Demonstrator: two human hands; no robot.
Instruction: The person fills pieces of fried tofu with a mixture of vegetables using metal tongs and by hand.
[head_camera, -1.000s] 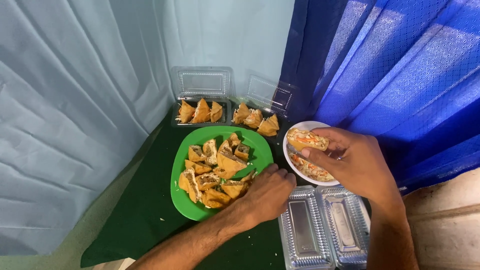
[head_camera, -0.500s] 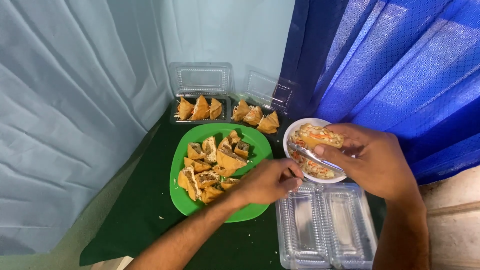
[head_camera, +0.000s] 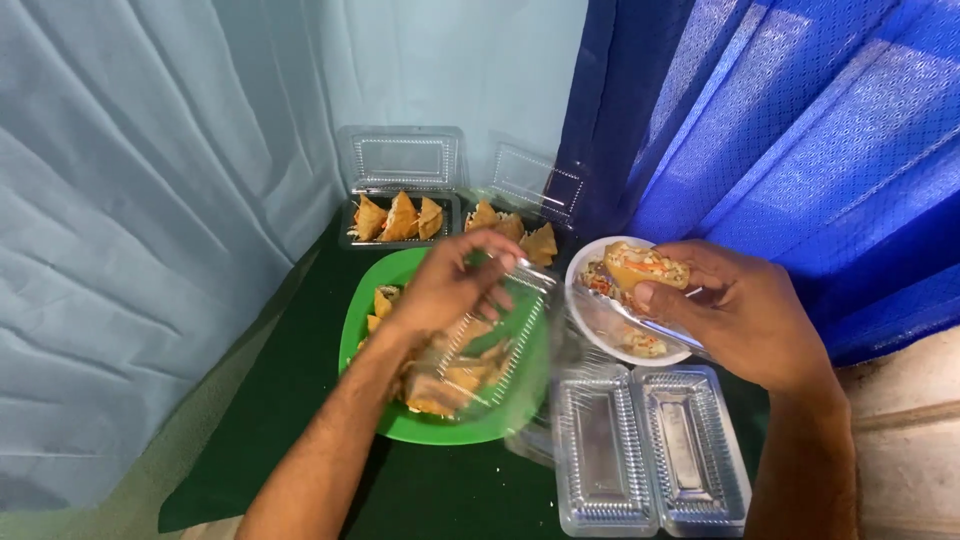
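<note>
While the left hand (head_camera: 452, 285) lifts a clear clamshell container (head_camera: 490, 345) above the green plate (head_camera: 375, 300), the right hand (head_camera: 745, 315) pinches a filled pastry (head_camera: 645, 267) over the white plate (head_camera: 600, 310); loose filling may spill.

The clear lid (head_camera: 490, 340) in the left hand (head_camera: 450, 285) is motion-blurred, its edges smeared, and it veils the fried pieces on the green plate (head_camera: 440, 430) beneath. The right hand (head_camera: 740, 315) covers part of the white plate (head_camera: 600, 310). The empty clamshell tray (head_camera: 650, 450) runs close to the bottom edge; both forearms are cut off there.
</note>
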